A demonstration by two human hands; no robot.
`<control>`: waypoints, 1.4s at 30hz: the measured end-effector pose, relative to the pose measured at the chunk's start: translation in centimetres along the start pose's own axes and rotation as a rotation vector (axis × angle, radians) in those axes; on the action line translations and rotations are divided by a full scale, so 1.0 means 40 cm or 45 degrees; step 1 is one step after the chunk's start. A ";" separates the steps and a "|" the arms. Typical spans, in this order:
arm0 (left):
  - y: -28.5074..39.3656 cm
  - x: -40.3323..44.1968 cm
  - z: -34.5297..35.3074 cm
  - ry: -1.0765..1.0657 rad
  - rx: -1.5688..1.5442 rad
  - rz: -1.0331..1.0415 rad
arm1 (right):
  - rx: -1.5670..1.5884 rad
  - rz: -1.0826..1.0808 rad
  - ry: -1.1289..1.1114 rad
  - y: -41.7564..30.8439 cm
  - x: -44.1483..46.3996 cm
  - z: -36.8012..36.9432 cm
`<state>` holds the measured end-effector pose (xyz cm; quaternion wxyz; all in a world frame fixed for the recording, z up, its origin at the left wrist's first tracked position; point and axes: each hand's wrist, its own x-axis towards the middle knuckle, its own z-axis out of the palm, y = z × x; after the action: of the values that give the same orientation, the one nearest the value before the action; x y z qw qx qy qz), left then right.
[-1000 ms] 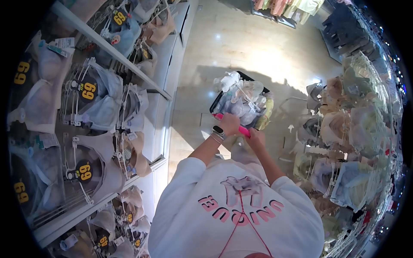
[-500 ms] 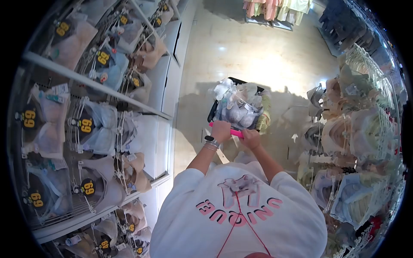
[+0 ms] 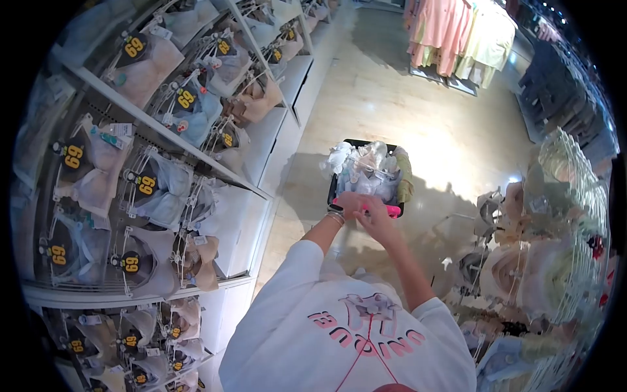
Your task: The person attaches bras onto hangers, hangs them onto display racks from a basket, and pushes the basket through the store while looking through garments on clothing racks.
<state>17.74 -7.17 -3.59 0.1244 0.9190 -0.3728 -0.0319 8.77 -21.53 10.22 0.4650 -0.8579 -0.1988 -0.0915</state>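
Note:
A black shopping cart basket [image 3: 332, 189] stands in front of me on the floor, piled with pale bras [image 3: 371, 166] on hangers. Its pink handle [image 3: 393, 211] runs along the near side. My left hand [image 3: 349, 204], with a dark-faced watch [image 3: 335, 208] at the wrist, is wrapped round the left part of that handle. Close beside it, my right hand [image 3: 375, 217] lies over the handle with fingers curled against the left hand; what those fingers grip is hidden. Yellow-green fabric [image 3: 404, 176] hangs over the basket's right edge.
On the left rise white shelves [image 3: 228, 284] hung with bras and "69" tags. Racks of bras [image 3: 548, 255] line the right side. Ahead stands a rack of pink and pale green clothes [image 3: 450, 36], with dark garments [image 3: 568, 85] beyond to the right.
My right hand has shifted left along the handle until it meets my left hand. In view, the cart sits slightly lower and further right, and the clothes rack ahead shows more fully.

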 end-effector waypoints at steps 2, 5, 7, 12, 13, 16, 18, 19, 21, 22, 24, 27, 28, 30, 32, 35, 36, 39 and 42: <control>-0.006 0.024 -0.002 0.082 -0.039 0.043 | 0.037 -0.106 -0.038 -0.014 0.047 0.025; 0.007 0.049 -0.011 0.200 -0.134 0.047 | 0.005 -0.148 -0.145 0.006 0.071 0.059; -0.002 0.070 -0.009 0.274 -0.182 0.058 | 0.083 -0.056 -0.156 0.034 0.086 0.071; -0.050 0.125 -0.021 0.490 -0.432 0.116 | 0.058 0.047 0.161 0.119 0.155 0.078; -0.044 0.144 -0.048 0.392 -0.455 0.084 | 0.067 0.105 0.232 0.157 0.164 0.075; -0.044 0.198 -0.106 0.020 -0.289 -0.106 | -0.282 0.279 0.395 0.296 0.194 0.071; -0.029 0.219 -0.175 -0.014 -0.365 -0.138 | -0.449 0.285 0.329 0.359 0.218 0.026; -0.032 0.236 -0.158 0.009 -0.386 -0.117 | -0.617 0.333 0.206 0.382 0.229 0.010; -0.062 0.283 -0.139 0.073 -0.398 -0.077 | -0.823 0.369 0.100 0.422 0.264 -0.008; -0.073 0.302 -0.143 0.089 -0.422 -0.080 | -0.862 0.369 0.109 0.431 0.284 -0.010; -0.091 0.325 -0.146 0.109 -0.480 -0.097 | -0.928 0.373 0.116 0.445 0.315 -0.003; -0.124 0.371 -0.148 0.128 -0.496 -0.146 | -0.990 0.385 0.111 0.469 0.379 -0.001; -0.138 0.385 -0.145 0.133 -0.499 -0.149 | -0.996 0.391 0.094 0.481 0.401 -0.002; -0.166 0.415 -0.141 0.149 -0.510 -0.165 | -1.006 0.398 0.058 0.499 0.437 -0.005; -0.186 0.439 -0.158 0.164 -0.520 -0.155 | -1.005 0.390 0.040 0.512 0.471 -0.005; -0.229 0.471 -0.176 0.182 -0.504 -0.156 | -1.010 0.433 0.017 0.530 0.527 -0.001; -0.247 0.484 -0.181 0.180 -0.486 -0.158 | -1.019 0.442 0.004 0.536 0.548 0.002; -0.314 0.517 -0.194 0.163 -0.448 -0.165 | -1.042 0.437 -0.016 0.557 0.615 0.024; -0.387 0.548 -0.223 0.170 -0.427 -0.174 | -1.025 0.370 0.038 0.581 0.690 0.052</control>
<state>45.37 -9.84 1.87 0.2977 0.9087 -0.2899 -0.0407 43.57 -24.08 0.79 0.1038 -0.9886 -0.0177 -0.1077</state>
